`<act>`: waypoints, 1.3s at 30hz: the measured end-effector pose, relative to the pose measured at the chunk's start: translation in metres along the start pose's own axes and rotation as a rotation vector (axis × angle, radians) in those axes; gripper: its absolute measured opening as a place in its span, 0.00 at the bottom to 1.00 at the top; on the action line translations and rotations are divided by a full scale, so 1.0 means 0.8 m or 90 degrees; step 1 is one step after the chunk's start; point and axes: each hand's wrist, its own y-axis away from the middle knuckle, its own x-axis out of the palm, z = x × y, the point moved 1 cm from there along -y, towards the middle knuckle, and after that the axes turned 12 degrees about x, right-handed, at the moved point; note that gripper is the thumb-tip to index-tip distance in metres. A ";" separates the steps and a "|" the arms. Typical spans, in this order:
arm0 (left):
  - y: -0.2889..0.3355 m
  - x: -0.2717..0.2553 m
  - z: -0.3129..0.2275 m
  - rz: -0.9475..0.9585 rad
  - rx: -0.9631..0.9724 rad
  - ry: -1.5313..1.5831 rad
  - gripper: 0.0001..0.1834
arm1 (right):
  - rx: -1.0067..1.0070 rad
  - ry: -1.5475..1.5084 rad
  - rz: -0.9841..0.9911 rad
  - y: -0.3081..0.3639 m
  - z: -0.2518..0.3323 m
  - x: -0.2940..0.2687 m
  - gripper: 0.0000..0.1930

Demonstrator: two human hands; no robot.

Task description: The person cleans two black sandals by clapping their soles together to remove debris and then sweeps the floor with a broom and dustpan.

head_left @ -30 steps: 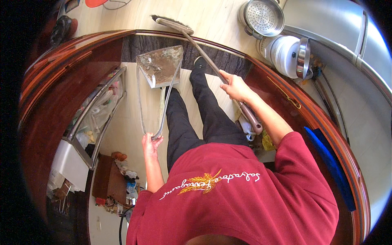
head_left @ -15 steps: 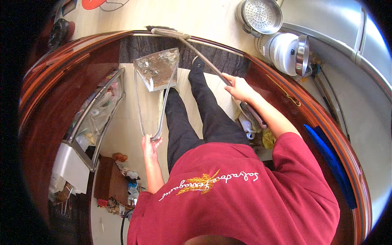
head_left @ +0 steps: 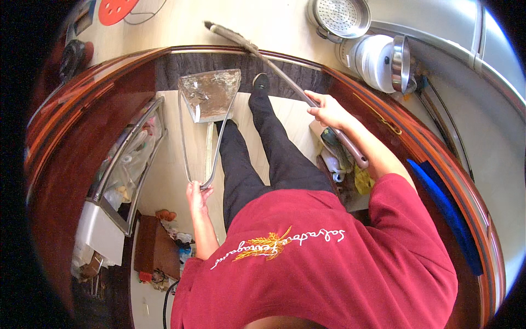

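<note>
My left hand (head_left: 198,197) is closed around the bent end of the long wire handle of a metal dustpan (head_left: 211,97). The pan has a stained brown inner face and is beside my left foot, in front of the dark threshold strip. A broom (head_left: 285,80) slants across the doorway, its grey-brown handle gripped by my right hand (head_left: 329,112). Beyond the threshold is the broom's narrow head (head_left: 232,36), dark at its tip and apart from the dustpan. Whether the head touches the floor I cannot tell.
Reddish-brown door frame (head_left: 104,118) panels curve along both sides. At the far right are a perforated steamer pot (head_left: 341,17) and a white pot (head_left: 374,63). A metal rack (head_left: 129,159) with plastic bags stands left; bags and bottles (head_left: 335,159) lie right of my legs. A red stool (head_left: 116,10) is far left.
The broom's head has swung farther out past the threshold and now points away at a slant. My right hand still grips the handle. The dustpan's angle has shifted slightly, showing more of its inner face.
</note>
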 end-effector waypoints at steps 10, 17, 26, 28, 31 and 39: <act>-0.044 0.027 -0.068 0.005 -0.049 0.008 0.06 | 0.092 -0.181 -0.082 0.094 -0.057 0.016 0.29; -0.117 0.053 -0.156 0.047 -0.051 0.173 0.07 | 0.205 -0.119 -0.205 0.030 -0.049 0.004 0.28; -0.196 0.100 -0.238 0.139 0.002 0.180 0.08 | 0.135 -0.298 -0.115 -0.056 -0.017 0.080 0.30; -0.214 0.097 -0.257 0.159 -0.005 0.160 0.08 | 0.119 -0.268 -0.089 -0.036 0.000 0.061 0.29; -0.248 0.091 -0.281 0.167 -0.004 0.118 0.10 | 0.135 -0.294 -0.137 -0.004 0.019 0.083 0.29; -0.295 0.066 -0.329 0.203 -0.011 0.005 0.12 | 0.228 -0.326 -0.329 -0.053 -0.051 0.049 0.31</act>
